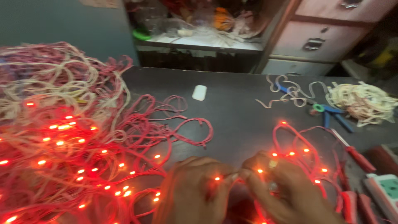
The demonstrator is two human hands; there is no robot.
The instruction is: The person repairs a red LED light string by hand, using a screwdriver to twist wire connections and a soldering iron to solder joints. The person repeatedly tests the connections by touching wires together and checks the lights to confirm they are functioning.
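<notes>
Close-up: two hands pinching a lit red light string over a dark table

Both hands sit at the near edge of the dark table [240,103], backs to the camera, fingertips meeting. Left hand [190,188]: fingers curled down, thumb and forefinger pinched on the light string [230,176] where one bulb glows. Right hand [286,191]: likewise closed on the same string, fingertips touching the left hand's; another bulb glows at its knuckles. The exact grip under the fingers is blurred.

The held stretch of string is short and runs roughly left to right between the two hands, long axis parallel to the near table edge. From the right hand it climbs away in a tall loop [296,143] pointing toward the far edge of the table, lit bulbs dotted along it. From the left hand it trails leftward into the big tangle.

Left of the hands: a big heap of red-lit wire [70,161], many bulbs on, spilling over the table's left half. Beyond the heap, farther from the hands, a pale unlit bundle [54,79].

Straight beyond the hands, mid-table: a small white oblong piece [199,92], lying alone.

Beyond and right of the hands: blue-handled scissors [331,114] with loose pale wire scraps [286,93] beside them, then a pale coil [362,101] just right of the scissors.

Right of the right hand: a red-handled tool [356,155] lying slantwise, and a white power strip [383,191] at the frame edge.
</notes>
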